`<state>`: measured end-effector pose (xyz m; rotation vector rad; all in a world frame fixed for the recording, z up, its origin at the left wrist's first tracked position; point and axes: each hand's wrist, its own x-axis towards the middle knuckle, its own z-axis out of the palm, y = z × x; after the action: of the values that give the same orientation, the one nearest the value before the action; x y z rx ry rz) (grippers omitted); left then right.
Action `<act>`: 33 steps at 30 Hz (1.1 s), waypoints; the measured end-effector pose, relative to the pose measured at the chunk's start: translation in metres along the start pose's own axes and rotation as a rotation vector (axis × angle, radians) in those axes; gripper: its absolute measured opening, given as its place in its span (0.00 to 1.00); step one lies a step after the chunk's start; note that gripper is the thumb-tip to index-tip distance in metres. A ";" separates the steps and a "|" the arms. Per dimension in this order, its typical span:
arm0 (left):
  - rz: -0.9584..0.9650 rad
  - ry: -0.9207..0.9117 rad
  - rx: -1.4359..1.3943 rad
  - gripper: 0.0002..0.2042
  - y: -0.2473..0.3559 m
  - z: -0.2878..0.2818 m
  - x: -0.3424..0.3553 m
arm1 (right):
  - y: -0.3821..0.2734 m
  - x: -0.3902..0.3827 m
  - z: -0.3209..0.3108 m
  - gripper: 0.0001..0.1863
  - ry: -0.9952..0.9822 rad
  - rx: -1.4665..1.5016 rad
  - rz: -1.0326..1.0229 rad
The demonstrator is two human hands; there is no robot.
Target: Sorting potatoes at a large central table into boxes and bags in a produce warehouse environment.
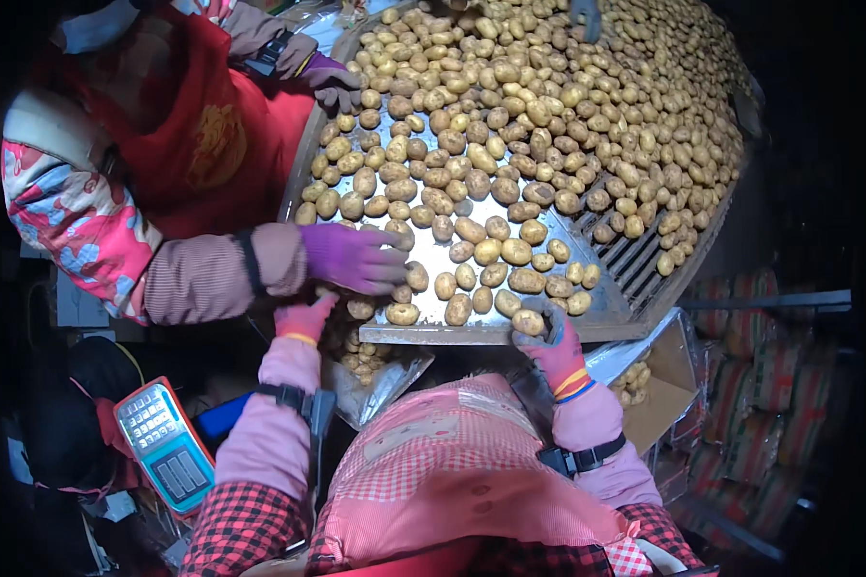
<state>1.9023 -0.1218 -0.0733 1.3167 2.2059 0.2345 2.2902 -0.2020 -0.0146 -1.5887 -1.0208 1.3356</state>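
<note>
Potatoes (516,252) lie scattered over a metal sorting table (433,333) in front of me. At its near edge my right hand (554,354), in a pink and grey glove, curls its fingers around a potato (527,321). My left hand (302,317), in a pink glove, is by the table's near left corner, just below a co-worker's purple-gloved hand (358,260). Most of its fingers are hidden, so its grip cannot be made out. Below that corner, more potatoes (364,363) sit in a plastic-lined container (387,396).
A co-worker in a red apron (250,144) stands at the left, their other gloved hand (333,83) on the table's far left edge. A grey-gloved hand (585,19) reaches in at the back. A scale (166,447) is lower left; an open cardboard box (672,383) and filled sacks (770,385) are right.
</note>
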 end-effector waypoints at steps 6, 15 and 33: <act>0.130 -0.510 -1.015 0.20 0.012 0.010 -0.084 | -0.036 -0.010 0.017 0.26 -0.196 0.771 0.125; 0.302 -1.191 -1.248 0.23 0.053 0.019 -0.109 | -0.037 -0.011 0.016 0.31 -0.584 0.552 0.406; 0.579 -1.581 -0.470 0.17 0.187 0.071 -0.143 | 0.000 -0.104 -0.059 0.27 -0.136 0.477 0.170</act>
<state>2.1346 -0.1592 -0.0018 1.1193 0.4091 -0.0941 2.3364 -0.3039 0.0277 -1.2541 -0.5889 1.6743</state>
